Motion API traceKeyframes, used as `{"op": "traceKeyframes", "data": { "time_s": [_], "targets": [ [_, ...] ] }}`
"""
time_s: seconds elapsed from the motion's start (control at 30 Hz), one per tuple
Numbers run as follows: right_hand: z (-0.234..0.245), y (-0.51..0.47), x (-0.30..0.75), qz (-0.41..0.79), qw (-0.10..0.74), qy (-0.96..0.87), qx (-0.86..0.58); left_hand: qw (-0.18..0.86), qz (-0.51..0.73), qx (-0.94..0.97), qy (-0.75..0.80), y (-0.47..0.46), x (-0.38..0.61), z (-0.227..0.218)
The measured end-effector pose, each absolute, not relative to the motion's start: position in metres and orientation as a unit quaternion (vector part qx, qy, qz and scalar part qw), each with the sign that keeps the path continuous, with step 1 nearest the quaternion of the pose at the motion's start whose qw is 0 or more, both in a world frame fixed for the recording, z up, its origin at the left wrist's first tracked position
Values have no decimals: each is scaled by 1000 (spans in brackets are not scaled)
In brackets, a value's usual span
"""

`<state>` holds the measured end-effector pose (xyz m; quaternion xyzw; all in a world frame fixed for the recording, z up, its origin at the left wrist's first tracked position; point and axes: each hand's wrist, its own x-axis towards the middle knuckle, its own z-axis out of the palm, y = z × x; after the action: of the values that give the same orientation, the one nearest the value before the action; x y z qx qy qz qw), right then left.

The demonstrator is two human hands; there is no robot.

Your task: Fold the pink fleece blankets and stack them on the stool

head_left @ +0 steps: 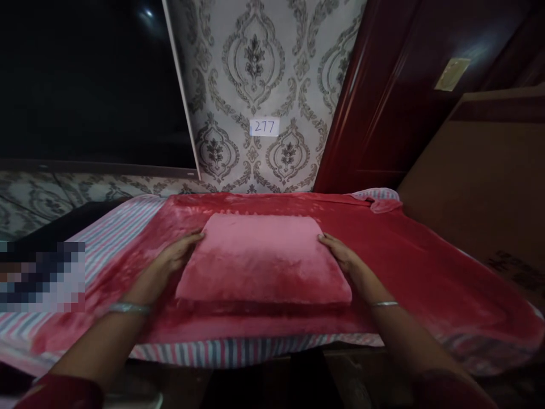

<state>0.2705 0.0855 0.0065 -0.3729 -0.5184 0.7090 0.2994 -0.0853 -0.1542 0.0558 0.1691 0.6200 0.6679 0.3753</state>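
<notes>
A folded pink plush cloth (264, 258) lies flat as a neat rectangle on a red velvety spread (417, 267). My left hand (176, 254) rests against the cloth's left edge, fingers stretched along it. At the right edge my right hand (343, 255) lies the same way, fingers flat against the side. Both wrists wear a thin bangle. Neither hand grips anything.
The red spread covers a striped sheet (114, 233) on a table or bed. Behind stand a patterned wall with a paper label reading 277 (264, 126), a dark screen (85, 79) at the left, a dark red door (404, 85) and a brown cabinet (481, 182) at the right.
</notes>
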Motion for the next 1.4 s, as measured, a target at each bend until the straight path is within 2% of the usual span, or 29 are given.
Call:
{"op": "traceKeyframes", "data": {
  "time_s": [0.33, 0.53, 0.77, 0.93, 1.23, 1.4],
  "targets": [
    [11, 155, 215, 602, 337, -581, -432, 336, 635, 179, 672, -59, -134, 53],
    [-3, 176, 204, 557, 377, -611, -416, 270, 662, 199, 670, -46, -144, 35],
    [-10, 176, 204, 547, 371, -616, -430, 272, 642, 177, 694, -41, -145, 31],
    [7, 152, 223, 543, 381, -606, -439, 257, 630, 166, 713, -54, -130, 47],
    [3, 70, 295, 601, 316, -620, -393, 237, 551, 261, 756, -133, -90, 55],
    [-14, 51, 307, 476, 376, -707, -364, 189, 512, 314, 777, -160, -70, 41]
  ]
}}
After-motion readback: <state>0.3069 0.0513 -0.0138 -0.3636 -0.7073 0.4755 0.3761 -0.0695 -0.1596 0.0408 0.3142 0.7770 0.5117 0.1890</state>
